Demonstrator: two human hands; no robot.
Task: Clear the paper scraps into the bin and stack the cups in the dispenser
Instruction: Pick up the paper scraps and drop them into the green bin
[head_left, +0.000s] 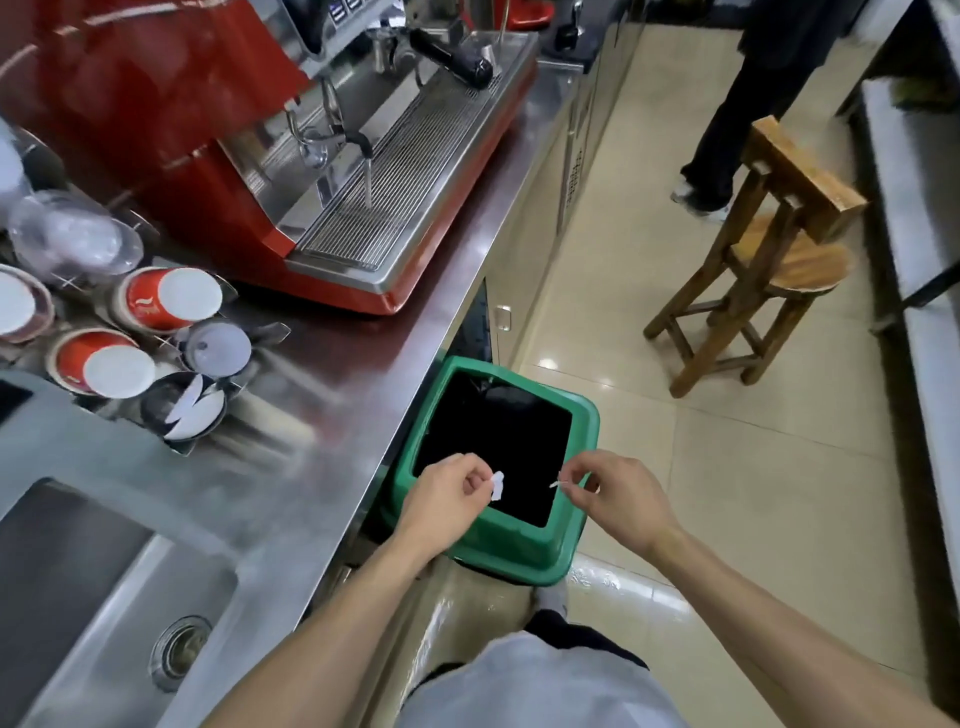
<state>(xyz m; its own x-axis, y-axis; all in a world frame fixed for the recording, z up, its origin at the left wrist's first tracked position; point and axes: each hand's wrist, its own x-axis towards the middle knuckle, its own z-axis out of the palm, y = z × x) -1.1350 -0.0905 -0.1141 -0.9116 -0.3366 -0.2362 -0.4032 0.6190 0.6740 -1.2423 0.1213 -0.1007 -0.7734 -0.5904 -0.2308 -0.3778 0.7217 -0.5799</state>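
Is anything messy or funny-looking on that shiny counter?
Yes. In the steel cup dispenser, the front compartment's white lids lie loose and tilted, not stacked flat. The red espresso machine is also running water into its drip tray with no cup underneath.

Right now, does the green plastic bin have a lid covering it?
No, the green plastic bin stands open, its black liner showing beneath both hands.

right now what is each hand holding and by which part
Left hand pinches a white paper scrap by its edge; right hand pinches a thinner scrap by one end. Both are over the bin.
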